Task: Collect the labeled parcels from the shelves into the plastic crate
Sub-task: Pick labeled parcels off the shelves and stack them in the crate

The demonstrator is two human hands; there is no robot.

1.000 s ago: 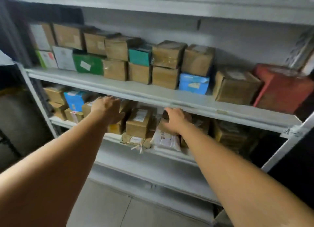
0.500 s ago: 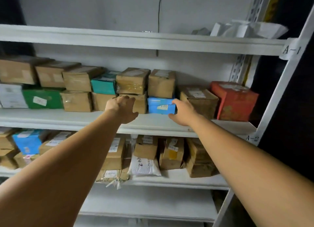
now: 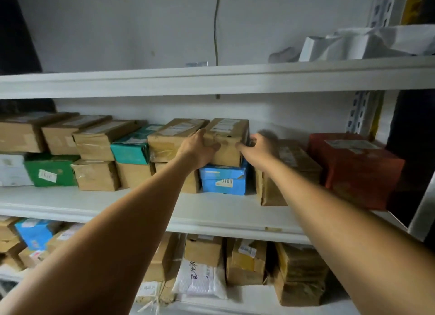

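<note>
Head view: left hand [image 3: 200, 149] and right hand [image 3: 259, 147] have risen to clasp the brown parcel [image 3: 226, 135] above the blue parcel [image 3: 223, 178]; lift next

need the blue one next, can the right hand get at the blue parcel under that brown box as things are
Probably, but only its front: the blue parcel faces the open shelf edge, yet the brown box the right hand holds sits on it.
</note>
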